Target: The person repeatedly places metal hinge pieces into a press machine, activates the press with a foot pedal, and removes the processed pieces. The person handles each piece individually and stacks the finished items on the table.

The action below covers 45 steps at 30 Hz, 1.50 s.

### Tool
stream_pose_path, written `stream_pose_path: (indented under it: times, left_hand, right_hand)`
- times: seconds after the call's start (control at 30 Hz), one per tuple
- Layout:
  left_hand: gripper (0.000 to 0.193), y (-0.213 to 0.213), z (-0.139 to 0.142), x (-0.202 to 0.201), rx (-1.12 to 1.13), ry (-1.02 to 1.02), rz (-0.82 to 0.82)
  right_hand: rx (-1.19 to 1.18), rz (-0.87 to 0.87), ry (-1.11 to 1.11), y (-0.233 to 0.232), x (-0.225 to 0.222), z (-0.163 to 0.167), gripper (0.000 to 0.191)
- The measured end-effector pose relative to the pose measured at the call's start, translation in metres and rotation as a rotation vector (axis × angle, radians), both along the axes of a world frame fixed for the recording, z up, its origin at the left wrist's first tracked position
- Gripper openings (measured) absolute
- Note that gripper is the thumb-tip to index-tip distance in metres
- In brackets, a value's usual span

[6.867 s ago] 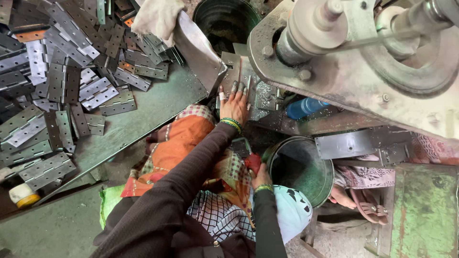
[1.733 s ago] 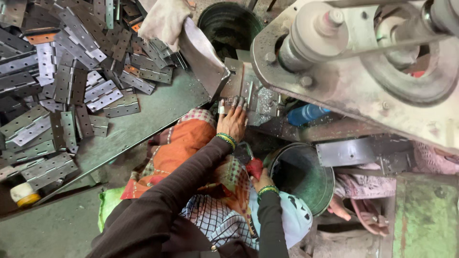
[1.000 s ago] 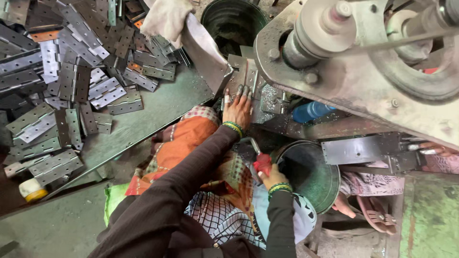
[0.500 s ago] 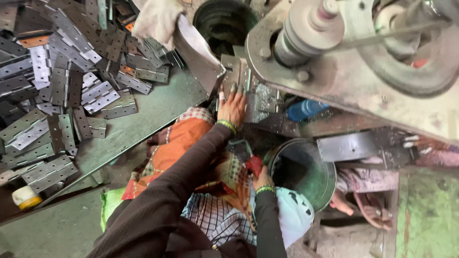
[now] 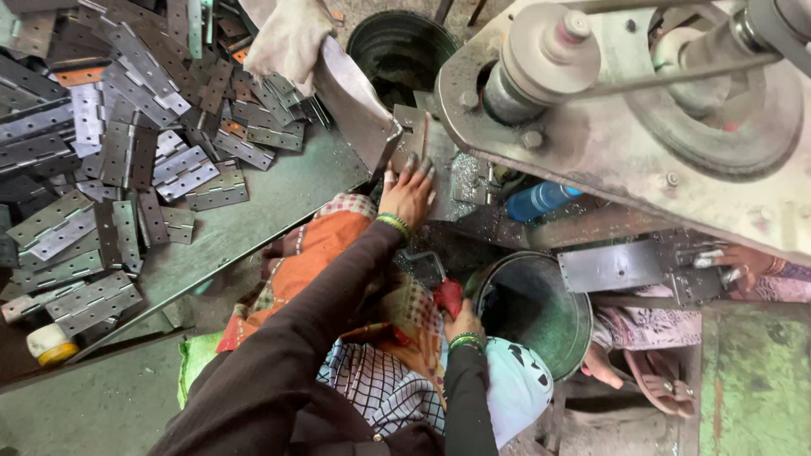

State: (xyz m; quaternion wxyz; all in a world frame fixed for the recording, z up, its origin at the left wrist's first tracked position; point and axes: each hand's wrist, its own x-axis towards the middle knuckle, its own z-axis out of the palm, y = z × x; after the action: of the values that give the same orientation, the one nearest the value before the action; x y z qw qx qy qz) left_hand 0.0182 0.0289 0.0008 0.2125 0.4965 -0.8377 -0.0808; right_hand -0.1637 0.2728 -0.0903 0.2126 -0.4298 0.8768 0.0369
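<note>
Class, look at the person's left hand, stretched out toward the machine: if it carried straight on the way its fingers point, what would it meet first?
The left hand points up the picture; its fingers already reach the upright metal plate beneath the machine, probably touching it, though depth is unclear.

Worn grey metal workbench (image 5: 287, 198), dusty concrete floor (image 5: 84, 405), green painted surface (image 5: 756, 380), daylight

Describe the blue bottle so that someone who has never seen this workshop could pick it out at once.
Start at the big grey press machine filling the upper right. Just under its lower edge, right of the person's raised left hand, the blue bottle lies on its side. It is the only bright blue thing among grey metal parts.
</note>
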Motion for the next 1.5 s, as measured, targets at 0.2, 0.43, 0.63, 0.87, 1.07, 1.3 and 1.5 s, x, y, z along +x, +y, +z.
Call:
stream_pose_path:
  times: [0.2,0.43,0.63,0.87,1.07,1.3,1.5]
  left_hand:
    - [0.038,0.017,-0.002,0.078,0.065,0.288,-0.255]
    - [0.038,-0.017,-0.002,0.157,0.142,0.106,0.099]
    - [0.075,-0.048,-0.007,0.201,-0.047,-0.283,0.521]
    - [0.044,-0.03,-0.019,0.193,0.019,-0.235,0.571]
    - [0.029,-0.009,-0.026,0.177,-0.092,-0.221,0.568]
    - [0.012,0.013,-0.041,0.187,-0.137,-0.03,0.48]
    - [0.019,0.021,-0.048,0.184,-0.148,-0.021,0.498]
  right_hand:
    - [-0.044,0.01,-0.005,0.001,-0.002,-0.006,0.057]
    - [-0.055,0.023,0.006,0.0,-0.001,-0.003,0.071]
    - [-0.002,-0.001,0.001,0.0,0.0,0.003,0.066]
    - [0.016,0.004,0.001,-0.002,0.002,0.007,0.07]
    - [0.009,-0.022,-0.014,-0.002,-0.001,0.002,0.071]
    - [0.008,-0.018,-0.018,-0.001,-0.005,-0.005,0.069]
    - [-0.029,0.001,-0.011,0.001,-0.006,-0.008,0.063]
